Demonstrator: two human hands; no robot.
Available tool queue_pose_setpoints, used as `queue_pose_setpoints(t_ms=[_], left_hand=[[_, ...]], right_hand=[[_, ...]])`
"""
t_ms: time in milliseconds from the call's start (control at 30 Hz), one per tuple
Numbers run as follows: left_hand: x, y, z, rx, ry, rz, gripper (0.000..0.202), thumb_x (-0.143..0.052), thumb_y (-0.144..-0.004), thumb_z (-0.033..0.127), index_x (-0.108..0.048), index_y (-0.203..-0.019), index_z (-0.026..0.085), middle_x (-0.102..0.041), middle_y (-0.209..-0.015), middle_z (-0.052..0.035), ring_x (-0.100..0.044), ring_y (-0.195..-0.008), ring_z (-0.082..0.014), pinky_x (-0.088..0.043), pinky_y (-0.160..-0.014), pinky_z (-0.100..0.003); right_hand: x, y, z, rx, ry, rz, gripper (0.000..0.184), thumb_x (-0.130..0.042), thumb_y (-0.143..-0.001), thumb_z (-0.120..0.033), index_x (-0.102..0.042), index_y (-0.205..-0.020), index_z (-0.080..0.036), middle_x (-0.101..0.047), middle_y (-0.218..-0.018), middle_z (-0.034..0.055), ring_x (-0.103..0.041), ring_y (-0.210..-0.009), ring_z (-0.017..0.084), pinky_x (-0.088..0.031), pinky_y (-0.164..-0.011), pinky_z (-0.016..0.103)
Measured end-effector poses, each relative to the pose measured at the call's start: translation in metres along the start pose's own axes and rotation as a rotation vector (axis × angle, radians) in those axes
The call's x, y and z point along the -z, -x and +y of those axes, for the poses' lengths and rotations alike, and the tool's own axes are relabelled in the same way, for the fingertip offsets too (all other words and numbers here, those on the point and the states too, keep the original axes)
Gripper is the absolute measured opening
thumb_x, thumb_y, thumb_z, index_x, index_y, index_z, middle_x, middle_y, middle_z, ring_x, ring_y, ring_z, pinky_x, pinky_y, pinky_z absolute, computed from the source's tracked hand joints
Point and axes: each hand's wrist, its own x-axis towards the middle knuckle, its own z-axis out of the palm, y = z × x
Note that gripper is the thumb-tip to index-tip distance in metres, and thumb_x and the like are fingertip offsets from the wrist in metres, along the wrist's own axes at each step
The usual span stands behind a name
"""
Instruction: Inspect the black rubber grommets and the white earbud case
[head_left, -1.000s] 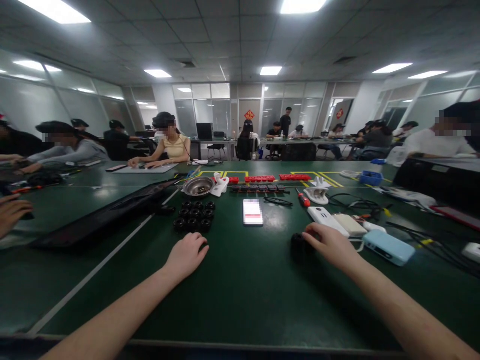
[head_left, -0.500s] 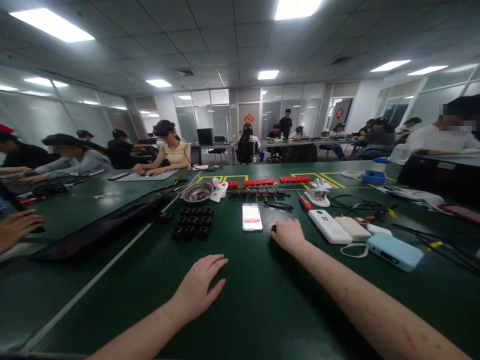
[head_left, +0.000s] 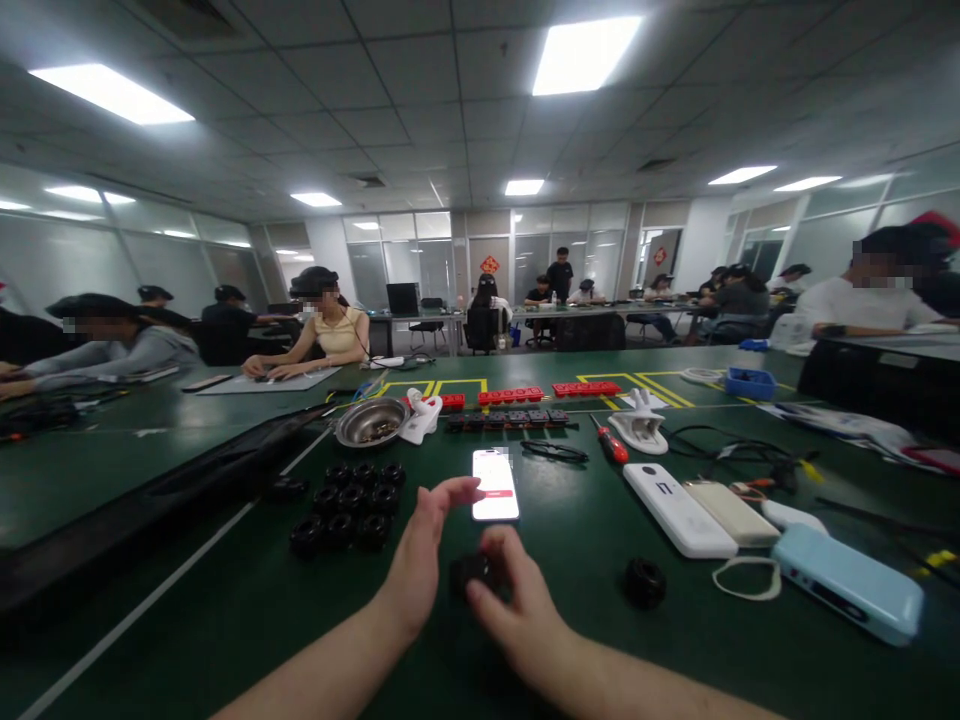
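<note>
Head view, right hand [head_left: 525, 608] gripping dark rounded piece [head_left: 465, 577], glossy tabletop [head_left: 579, 545]

Left hand [head_left: 424, 550]: just left of right hand [head_left: 517, 590] | part [head_left: 471, 572]: in right hand | phone [head_left: 495, 508]: just beyond both | rings [head_left: 351, 497]: left of left hand | bowl [head_left: 355, 426]: beyond rings | lone ring [head_left: 645, 582]: right of right hand | screwdriver [head_left: 613, 446]: beyond right hand, rightward

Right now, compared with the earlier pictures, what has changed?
The right hand, gripping a dark part, has moved left to the near side of the phone. The left hand has moved right, away from the grid of black rings, and turned its palm toward the right hand. A single black ring now lies clear of both hands. The grid, phone and steel bowl stayed put.
</note>
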Motion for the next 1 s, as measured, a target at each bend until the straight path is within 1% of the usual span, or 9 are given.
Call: queue_pose_setpoints(t_ms=[133, 233, 400, 667, 733, 800, 867, 933, 1000], left_hand=[[-0.03, -0.014, -0.039, -0.369, -0.372, -0.135, 0.055, -0.028, -0.078, 0.058, -0.044, -0.112, 0.018, -0.048, -0.118, -0.0111, -0.038, -0.113, -0.0255, -0.021, -0.1, -0.045], [-0.028, -0.017, -0.055, -0.403, -0.541, -0.145, 0.047, -0.025, -0.082, 0.05, -0.044, -0.11, 0.018, -0.05, -0.112, -0.0115, -0.043, -0.106, -0.0245, -0.031, -0.092, -0.042], [-0.02, -0.019, -0.054, -0.217, -0.58, -0.241, 0.036, -0.025, -0.083, 0.047, -0.048, -0.087, 0.019, -0.059, -0.075, -0.0058, -0.053, -0.067, -0.0194, -0.04, -0.06, -0.031], [-0.05, -0.014, -0.044, 0.191, -0.035, 0.131, 0.038, -0.022, -0.083, 0.047, -0.045, -0.068, 0.02, -0.053, -0.061, -0.0013, -0.053, -0.057, -0.0151, -0.042, -0.054, -0.027], [-0.053, -0.012, -0.042, 0.347, -0.006, 0.114, 0.042, -0.021, -0.081, 0.05, -0.046, -0.066, 0.019, -0.05, -0.052, 0.0002, -0.05, -0.046, -0.0148, -0.039, -0.045, -0.027], [-0.049, -0.01, -0.043, 0.361, -0.047, 0.07, 0.044, -0.02, -0.081, 0.05, -0.047, -0.067, 0.018, -0.05, -0.05, 0.0001, -0.049, -0.043, -0.0152, -0.038, -0.044, -0.027], [-0.041, -0.009, -0.045, 0.165, -0.174, 0.021, 0.041, -0.023, -0.081, 0.049, -0.05, -0.075, 0.018, -0.057, -0.06, -0.0031, -0.054, -0.053, -0.017, -0.04, -0.051, -0.029], [-0.031, -0.009, -0.048, -0.12, -0.401, -0.071, 0.035, -0.03, -0.08, 0.047, -0.05, -0.085, 0.019, -0.061, -0.073, -0.0062, -0.056, -0.066, -0.0196, -0.041, -0.061, -0.031], [-0.025, -0.01, -0.049, -0.269, -0.577, -0.142, 0.032, -0.033, -0.08, 0.044, -0.05, -0.088, 0.019, -0.062, -0.077, -0.0076, -0.056, -0.071, -0.0215, -0.04, -0.064, -0.032]], right_hand=[[0.013, -0.027, 0.018, -0.252, -0.306, 0.225, 0.025, -0.044, -0.074, -0.043, -0.046, -0.076, -0.018, -0.046, -0.065, -0.0017, -0.045, -0.059, 0.013, -0.037, -0.051, 0.022], [0.012, -0.033, 0.029, -0.31, -0.316, 0.206, 0.03, -0.04, -0.075, -0.047, -0.045, -0.072, -0.018, -0.045, -0.06, -0.0021, -0.044, -0.053, 0.012, -0.035, -0.046, 0.022], [0.01, -0.037, 0.036, -0.271, -0.186, 0.162, 0.029, -0.041, -0.074, -0.044, -0.045, -0.064, -0.016, -0.049, -0.061, 0.0001, -0.046, -0.059, 0.014, -0.037, -0.053, 0.024], [0.018, -0.034, 0.011, -0.128, 0.212, 0.187, 0.021, -0.051, -0.07, -0.037, -0.045, -0.065, -0.018, -0.047, -0.059, -0.001, -0.042, -0.055, 0.013, -0.031, -0.053, 0.024], [0.023, -0.032, 0.004, -0.042, 0.442, 0.141, 0.017, -0.054, -0.067, -0.033, -0.048, -0.072, -0.018, -0.052, -0.063, 0.0006, -0.045, -0.058, 0.015, -0.032, -0.055, 0.025], [0.025, -0.03, -0.001, -0.008, 0.485, 0.116, 0.017, -0.053, -0.069, -0.033, -0.05, -0.078, -0.018, -0.053, -0.065, 0.001, -0.047, -0.06, 0.015, -0.033, -0.057, 0.025], [0.023, -0.029, -0.003, -0.176, 0.246, 0.095, 0.022, -0.045, -0.075, -0.041, -0.049, -0.079, -0.019, -0.05, -0.06, -0.0009, -0.046, -0.054, 0.013, -0.033, -0.051, 0.024], [0.018, -0.028, -0.003, -0.54, -0.1, 0.046, 0.036, -0.033, -0.079, -0.052, -0.044, -0.07, -0.02, -0.04, -0.048, -0.0045, -0.035, -0.04, 0.01, -0.026, -0.04, 0.02], [0.013, -0.027, -0.003, -0.845, -0.317, -0.006, 0.044, -0.022, -0.079, -0.059, -0.036, -0.062, -0.02, -0.028, -0.042, -0.0082, -0.02, -0.033, 0.007, -0.017, -0.036, 0.018]])
